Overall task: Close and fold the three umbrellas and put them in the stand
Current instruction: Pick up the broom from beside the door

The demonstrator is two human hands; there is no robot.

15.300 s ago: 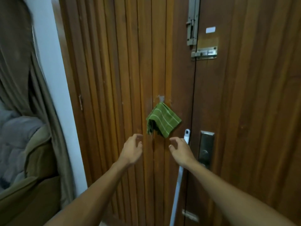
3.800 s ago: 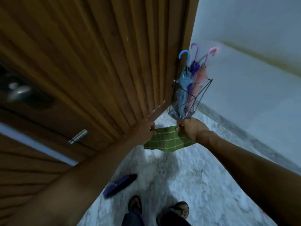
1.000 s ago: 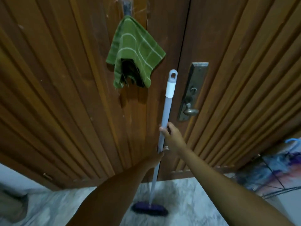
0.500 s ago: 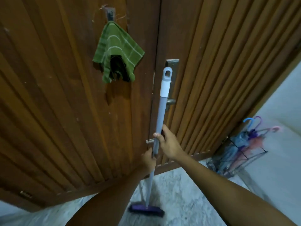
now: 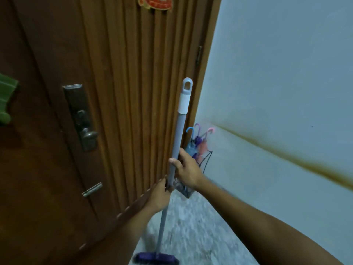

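Both hands were on a broom (image 5: 176,150) that stood nearly upright in front of the wooden door (image 5: 118,92). The right hand (image 5: 186,170) gripped the grey pole about halfway up, fingers curled round it and the thumb laid across its near side. The left hand (image 5: 160,194) held the same pole just below, its fingers wrapped round the shaft. The pole ended at the top in a white sleeve with a grey hanging loop, and at the bottom in a purple brush head (image 5: 155,261) that met the pale speckled floor (image 5: 193,230) at the lower edge of the view.

The three umbrellas (image 5: 198,145) stood closed in the stand (image 5: 207,159), a dark wire basket set in the corner where the door frame met the pale wall (image 5: 277,83). Their hooked handles rose above the rim: one blue, one purple, one pink, close together. The right hand and the pole hid much of the stand, and its lower tip showed just under the right wrist, on the floor.

On the door's left part sat a metal lock plate with a lever handle (image 5: 84,119), and lower down a small metal bolt (image 5: 92,189). A green cloth (image 5: 5,104) showed at the left edge. A red and gold ornament (image 5: 155,3) hung at the top of the door. A brownish streak ran slantwise along the wall
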